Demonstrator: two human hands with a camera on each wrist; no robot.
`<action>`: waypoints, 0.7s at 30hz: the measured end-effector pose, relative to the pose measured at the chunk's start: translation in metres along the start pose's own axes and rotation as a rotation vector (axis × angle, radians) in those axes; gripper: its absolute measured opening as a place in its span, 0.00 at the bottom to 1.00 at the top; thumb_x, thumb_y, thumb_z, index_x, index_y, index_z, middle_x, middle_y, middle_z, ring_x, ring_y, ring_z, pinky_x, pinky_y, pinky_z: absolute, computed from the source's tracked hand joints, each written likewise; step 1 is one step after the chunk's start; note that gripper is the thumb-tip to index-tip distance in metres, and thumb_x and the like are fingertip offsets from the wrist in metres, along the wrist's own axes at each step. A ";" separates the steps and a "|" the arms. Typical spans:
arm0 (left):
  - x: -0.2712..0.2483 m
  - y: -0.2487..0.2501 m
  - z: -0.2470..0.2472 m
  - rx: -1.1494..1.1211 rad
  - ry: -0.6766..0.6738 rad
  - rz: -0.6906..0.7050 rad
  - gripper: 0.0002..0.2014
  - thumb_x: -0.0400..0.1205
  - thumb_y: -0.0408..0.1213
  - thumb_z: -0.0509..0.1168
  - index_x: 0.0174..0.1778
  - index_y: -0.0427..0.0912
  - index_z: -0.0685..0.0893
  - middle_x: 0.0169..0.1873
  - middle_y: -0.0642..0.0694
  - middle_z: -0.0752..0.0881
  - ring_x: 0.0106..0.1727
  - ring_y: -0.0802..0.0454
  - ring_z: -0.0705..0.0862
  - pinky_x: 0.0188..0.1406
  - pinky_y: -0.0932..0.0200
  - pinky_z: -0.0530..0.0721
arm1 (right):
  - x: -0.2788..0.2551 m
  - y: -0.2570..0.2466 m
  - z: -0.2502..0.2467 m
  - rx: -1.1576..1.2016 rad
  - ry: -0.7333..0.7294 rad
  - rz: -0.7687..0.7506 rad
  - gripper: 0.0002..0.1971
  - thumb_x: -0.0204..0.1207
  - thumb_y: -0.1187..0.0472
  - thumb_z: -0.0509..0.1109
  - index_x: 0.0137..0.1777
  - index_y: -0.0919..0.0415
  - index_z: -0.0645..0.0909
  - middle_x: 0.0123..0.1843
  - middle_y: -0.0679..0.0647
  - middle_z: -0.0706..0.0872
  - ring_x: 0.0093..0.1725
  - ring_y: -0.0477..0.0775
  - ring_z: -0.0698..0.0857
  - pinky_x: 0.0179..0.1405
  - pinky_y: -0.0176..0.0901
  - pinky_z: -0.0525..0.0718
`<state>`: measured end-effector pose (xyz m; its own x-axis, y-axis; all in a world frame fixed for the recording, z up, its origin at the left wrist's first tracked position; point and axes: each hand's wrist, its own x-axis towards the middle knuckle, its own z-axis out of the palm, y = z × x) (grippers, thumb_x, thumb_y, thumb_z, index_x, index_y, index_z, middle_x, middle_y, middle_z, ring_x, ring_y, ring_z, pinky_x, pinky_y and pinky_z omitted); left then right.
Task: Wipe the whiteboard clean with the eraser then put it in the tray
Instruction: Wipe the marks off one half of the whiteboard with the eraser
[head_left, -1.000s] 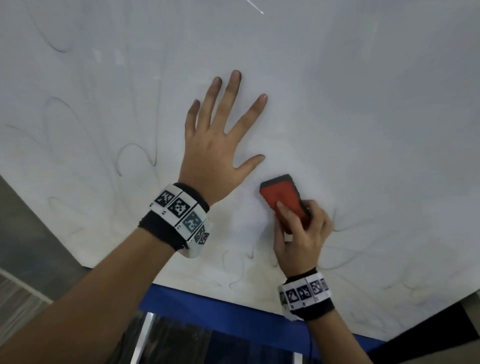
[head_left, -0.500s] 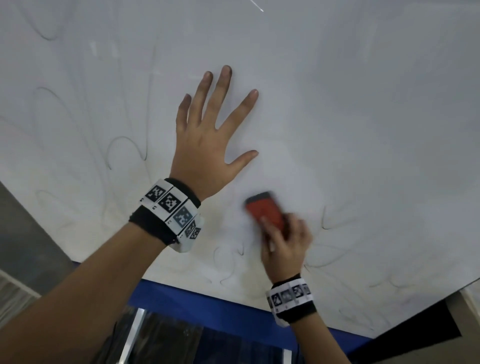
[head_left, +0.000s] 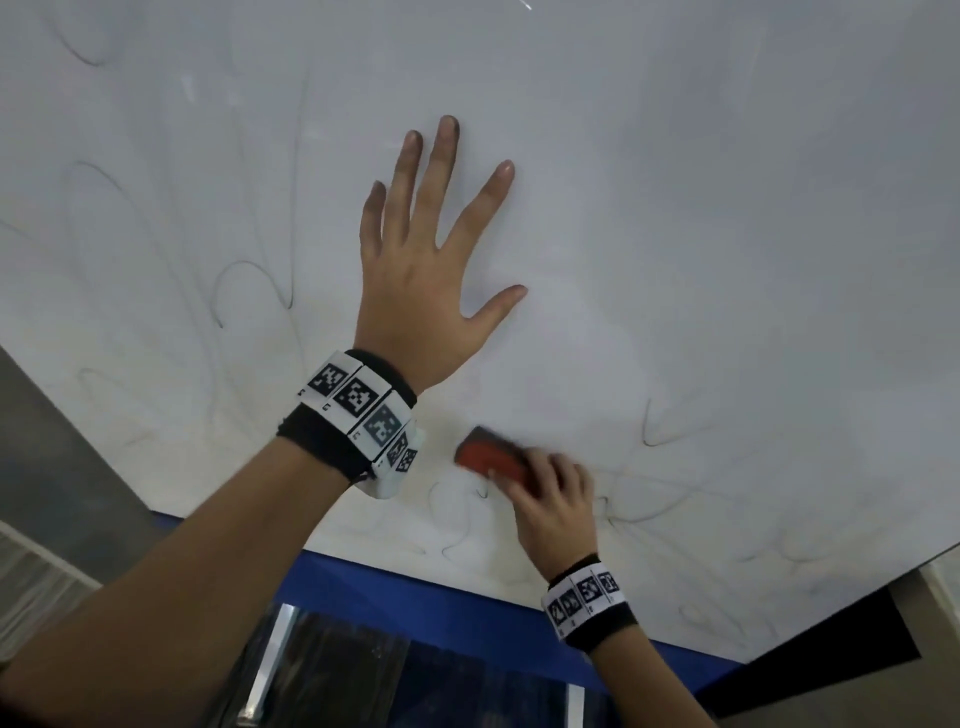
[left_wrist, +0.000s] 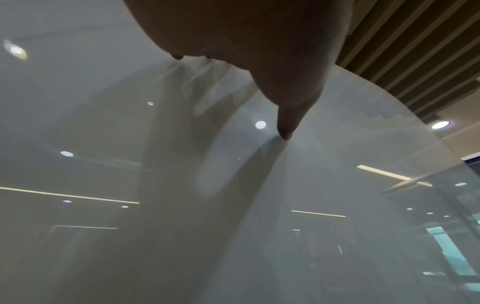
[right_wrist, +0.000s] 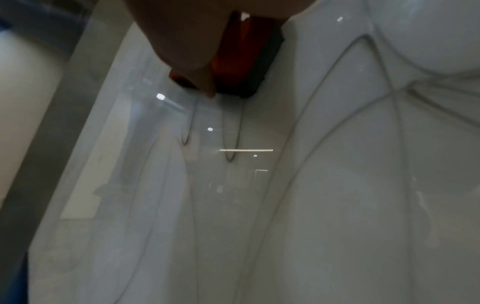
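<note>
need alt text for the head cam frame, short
A right hand grips a red eraser against a whiteboard that carries faint looping marker lines. The left hand lies flat on the board above it, fingers spread. A blue edge runs below the board.

The right hand (head_left: 553, 501) has dragged the eraser (head_left: 491, 460) down-left across the whiteboard (head_left: 675, 208), nearer its lower edge.

Office/meeting rm: whiteboard (head_left: 675, 260), slatted ceiling (left_wrist: 415, 51), recessed lights, glass partitions (left_wrist: 454, 236).

blue band (head_left: 395, 597) below | slatted ceiling (left_wrist: 405, 51) | round ceiling light (left_wrist: 440, 124)
</note>
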<state>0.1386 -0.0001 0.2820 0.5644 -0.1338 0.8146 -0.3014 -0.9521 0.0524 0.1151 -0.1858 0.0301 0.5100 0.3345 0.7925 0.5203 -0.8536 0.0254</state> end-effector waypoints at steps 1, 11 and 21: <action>0.000 0.006 -0.001 -0.017 0.009 -0.003 0.41 0.83 0.65 0.66 0.89 0.51 0.64 0.89 0.34 0.56 0.91 0.34 0.53 0.85 0.29 0.60 | -0.005 0.001 0.002 -0.002 -0.071 -0.059 0.29 0.62 0.69 0.82 0.60 0.43 0.85 0.68 0.56 0.76 0.59 0.63 0.77 0.60 0.60 0.76; 0.001 0.043 0.011 0.025 -0.041 0.169 0.30 0.90 0.50 0.60 0.90 0.56 0.61 0.90 0.39 0.56 0.92 0.39 0.53 0.88 0.34 0.54 | 0.063 0.090 -0.107 -0.049 0.526 0.391 0.21 0.78 0.63 0.77 0.68 0.60 0.77 0.64 0.79 0.76 0.62 0.71 0.75 0.67 0.53 0.74; 0.002 0.044 0.018 0.007 0.014 0.175 0.28 0.92 0.51 0.59 0.89 0.54 0.65 0.89 0.37 0.59 0.91 0.36 0.56 0.88 0.33 0.58 | -0.007 0.050 -0.031 -0.047 0.023 0.001 0.31 0.62 0.64 0.84 0.63 0.41 0.81 0.67 0.58 0.75 0.59 0.65 0.78 0.60 0.62 0.78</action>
<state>0.1403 -0.0468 0.2759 0.4932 -0.2943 0.8186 -0.3890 -0.9163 -0.0951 0.1162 -0.2430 0.0445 0.4939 0.3249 0.8065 0.4868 -0.8719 0.0531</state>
